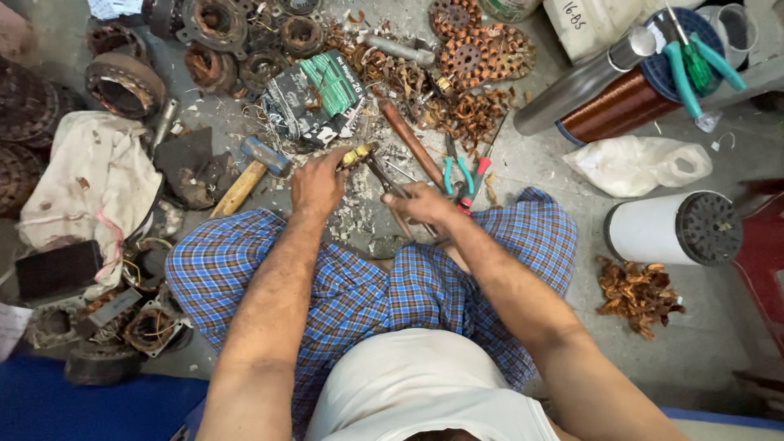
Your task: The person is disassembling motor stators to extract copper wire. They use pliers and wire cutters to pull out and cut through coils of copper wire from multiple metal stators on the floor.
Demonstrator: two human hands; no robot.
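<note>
Far left: white cloth (90,184) among rusty motor housings (124,82) on the floor. Next: wooden-handled hammer (249,175) lying just beside left hand (317,186), fingers closed on small yellowish part (357,155). Centre: right hand (425,204), fingers wrapped round pliers (390,186), tips meeting that part above paper scraps. Right: teal-handled cutters (457,173), copper wire spool (625,106), white cylinder (674,229).

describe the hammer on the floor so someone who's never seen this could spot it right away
Start at the person's checked blue cloth over the left knee and look just above it on the grey floor. The hammer lies there on a slant, left of the left hand and right of the dirty white rag. Its pale wooden handle and blue-grey metal head set it apart from the rusty round motor parts around it.
</note>
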